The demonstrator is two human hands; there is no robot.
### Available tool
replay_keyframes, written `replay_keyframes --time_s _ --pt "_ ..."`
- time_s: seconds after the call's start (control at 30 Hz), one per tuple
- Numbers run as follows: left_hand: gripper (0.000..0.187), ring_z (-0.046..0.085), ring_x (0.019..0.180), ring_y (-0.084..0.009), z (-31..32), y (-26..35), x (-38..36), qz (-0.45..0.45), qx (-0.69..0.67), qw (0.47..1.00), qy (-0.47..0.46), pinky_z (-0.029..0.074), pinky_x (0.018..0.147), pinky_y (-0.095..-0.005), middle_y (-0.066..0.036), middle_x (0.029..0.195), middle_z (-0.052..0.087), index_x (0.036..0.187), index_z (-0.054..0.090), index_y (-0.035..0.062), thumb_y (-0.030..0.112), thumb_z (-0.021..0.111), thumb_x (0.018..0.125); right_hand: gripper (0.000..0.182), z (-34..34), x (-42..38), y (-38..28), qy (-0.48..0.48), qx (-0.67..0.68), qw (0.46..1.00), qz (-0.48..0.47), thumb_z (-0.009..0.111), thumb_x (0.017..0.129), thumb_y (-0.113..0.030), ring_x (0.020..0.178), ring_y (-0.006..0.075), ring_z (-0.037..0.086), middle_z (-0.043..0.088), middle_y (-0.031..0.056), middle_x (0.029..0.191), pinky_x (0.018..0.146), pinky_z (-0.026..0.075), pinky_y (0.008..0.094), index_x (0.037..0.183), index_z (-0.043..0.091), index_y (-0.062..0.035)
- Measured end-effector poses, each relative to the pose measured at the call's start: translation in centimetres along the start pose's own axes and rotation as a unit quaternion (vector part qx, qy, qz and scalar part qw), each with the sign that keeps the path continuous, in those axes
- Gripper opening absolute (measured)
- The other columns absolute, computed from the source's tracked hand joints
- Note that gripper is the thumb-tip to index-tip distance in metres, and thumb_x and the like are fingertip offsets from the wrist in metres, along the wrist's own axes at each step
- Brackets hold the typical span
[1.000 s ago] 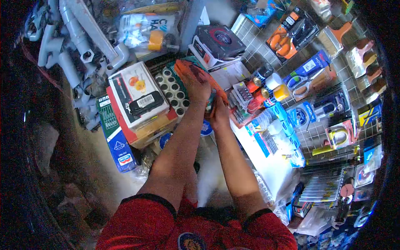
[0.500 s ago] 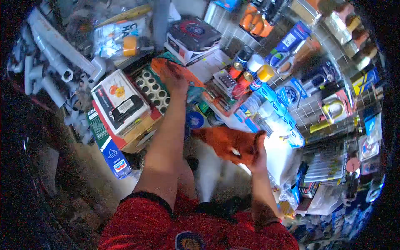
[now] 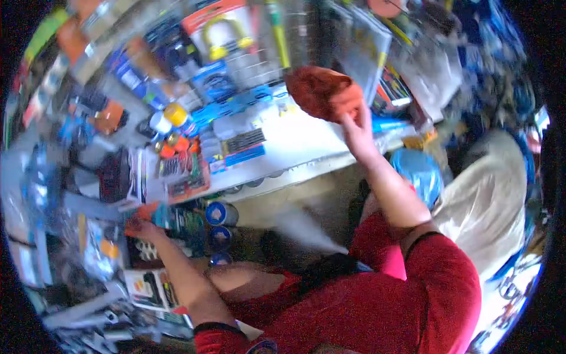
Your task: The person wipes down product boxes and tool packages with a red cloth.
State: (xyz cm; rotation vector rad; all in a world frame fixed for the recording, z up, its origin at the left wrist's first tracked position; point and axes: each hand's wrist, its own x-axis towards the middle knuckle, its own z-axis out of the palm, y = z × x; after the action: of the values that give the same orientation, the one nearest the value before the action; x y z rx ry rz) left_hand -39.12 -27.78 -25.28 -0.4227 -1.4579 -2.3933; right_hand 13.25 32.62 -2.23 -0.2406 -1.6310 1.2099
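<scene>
My right hand (image 3: 356, 131) is raised over the white tabletop (image 3: 295, 137), its fingers closed on a bunched orange-red cloth (image 3: 321, 94). At the lower left my left hand (image 3: 141, 226) is smeared by motion. It lies against a flat orange item (image 3: 143, 211), next to a tray of white round pieces (image 3: 145, 250); whether its fingers grip anything does not show. Near the left arm is a white box with a printed lid (image 3: 145, 288).
Spray cans with a yellow cap (image 3: 175, 114) and packaged hardware stand along the table's back. Packaged tools hang on a wire grid behind. Round blue-lidded tins (image 3: 219, 213) sit below the table edge. Grey pipes (image 3: 94, 310) lie lower left, a pale sack (image 3: 489, 200) at right.
The view has swung to the right. My right hand has carried the cloth up and rightward over the tabletop. My left hand stays by the orange item.
</scene>
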Motion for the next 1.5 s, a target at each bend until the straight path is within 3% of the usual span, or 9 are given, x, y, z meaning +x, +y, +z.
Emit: replay_keyframes --time_s 0.17,0.27,0.4,0.5,0.97,1.07,1.17,1.2,1.5 --pt "0.061 0.054 0.123 -0.0309 13.3 8.8 -2.9 -0.003 0.67 0.715 0.202 0.049 0.099 -0.0438 -0.023 0.142 0.048 0.144 0.039 -0.0019 0.032 0.06 0.098 0.035 -0.4 0.6 2.6 -0.276 -0.381 0.877 0.104 0.071 0.083 -0.031 0.113 0.0279 0.059 0.06 0.015 0.118 0.094 0.048 0.0449 0.104 0.065 -0.0031" --pt "0.067 0.051 0.13 -0.0315 28.1 17.4 -9.9 -0.02 0.298 0.952 0.065 0.043 0.107 -0.0418 -0.022 0.148 0.044 0.151 0.033 0.0003 0.033 0.058 0.099 0.053 -0.1 -3.2 9.8 -0.221 -0.552 0.802 0.055 0.069 0.078 -0.041 0.134 0.0369 0.044 0.054 0.0176 0.133 0.107 0.037 0.0574 0.12 0.065 -0.0078" --pt "0.049 0.055 0.122 -0.0255 42.6 23.7 -22.7 -0.01 0.076 0.984 -0.159 0.042 0.106 -0.0379 -0.017 0.139 0.053 0.141 0.047 -0.0008 0.019 0.059 0.098 0.053 -1.1 -5.3 18.3 -0.242 -0.542 0.796 0.119 0.056 0.089 -0.032 0.145 0.0346 0.033 0.045 0.0183 0.148 0.118 0.03 0.0486 0.135 0.056 -0.006" --pt "0.022 0.06 0.108 -0.0198 44.7 22.0 -28.2 -0.012 0.216 0.932 -0.292 0.044 0.099 -0.0352 -0.01 0.114 0.066 0.111 0.067 -0.0016 0.013 0.057 0.097 0.053 -1.0 -3.2 19.0 -0.263 -0.535 0.779 0.194 0.045 0.094 -0.025 0.147 0.0319 0.029 0.036 0.0185 0.156 0.121 0.026 0.0418 0.142 0.049 -0.0037" --pt "0.037 0.064 0.114 -0.029 46.9 15.6 -35.2 -0.158 0.214 0.773 -0.576 0.048 0.101 -0.0376 -0.018 0.122 0.066 0.127 0.06 -0.0007 0.016 0.064 0.094 0.055 -0.5 -1.8 18.2 -0.268 -0.523 0.807 0.057 0.046 0.1 -0.039 0.128 0.042 0.048 0.046 0.0248 0.14 0.1 0.05 0.0464 0.136 0.046 0.0033" --pt "0.037 0.065 0.113 -0.0308 48.1 16.3 -35.4 -0.15 0.208 0.763 -0.594 0.048 0.099 -0.0387 -0.019 0.121 0.066 0.126 0.061 0.0006 0.017 0.065 0.093 0.078 -0.6 0.4 17.8 -0.353 -0.687 0.634 0.046 0.061 0.089 -0.057 0.126 0.0423 0.051 0.046 0.028 0.138 0.096 0.053 0.0458 0.137 0.04 0.0015" --pt "0.038 0.064 0.114 -0.0301 48.4 15.8 -35.8 -0.104 0.234 0.739 -0.623 0.048 0.101 -0.0387 -0.018 0.124 0.066 0.127 0.061 0.0016 0.017 0.066 0.093 0.084 -0.5 3.5 18.1 -0.254 -0.587 0.734 0.227 0.068 0.085 -0.056 0.12 0.0418 0.057 0.05 0.0266 0.136 0.094 0.054 0.0479 0.141 0.039 -0.0003" --pt "0.038 0.064 0.116 -0.0289 48.6 15.6 -35.8 -0.092 0.251 0.722 -0.638 0.047 0.103 -0.0383 -0.016 0.125 0.066 0.128 0.06 0.0023 0.016 0.066 0.093 0.05 -0.1 4.4 18.9 -0.204 -0.598 0.745 0.215 0.067 0.086 -0.024 0.106 0.0399 0.067 0.06 0.0209 0.126 0.081 0.059 0.0477 0.127 0.056 0.0029" --pt "0.044 0.061 0.114 -0.0398 49.5 13.8 -36.2 0.004 0.247 0.698 -0.673 0.047 0.099 -0.0476 -0.022 0.12 0.065 0.132 0.057 0.0063 0.025 0.066 0.093 0.042 1.9 10.7 25.2 -0.334 -0.578 0.652 0.361 0.075 0.074 -0.015 0.107 0.0305 0.069 0.07 0.0169 0.12 0.087 0.057 0.0433 0.113 0.072 -0.0016"
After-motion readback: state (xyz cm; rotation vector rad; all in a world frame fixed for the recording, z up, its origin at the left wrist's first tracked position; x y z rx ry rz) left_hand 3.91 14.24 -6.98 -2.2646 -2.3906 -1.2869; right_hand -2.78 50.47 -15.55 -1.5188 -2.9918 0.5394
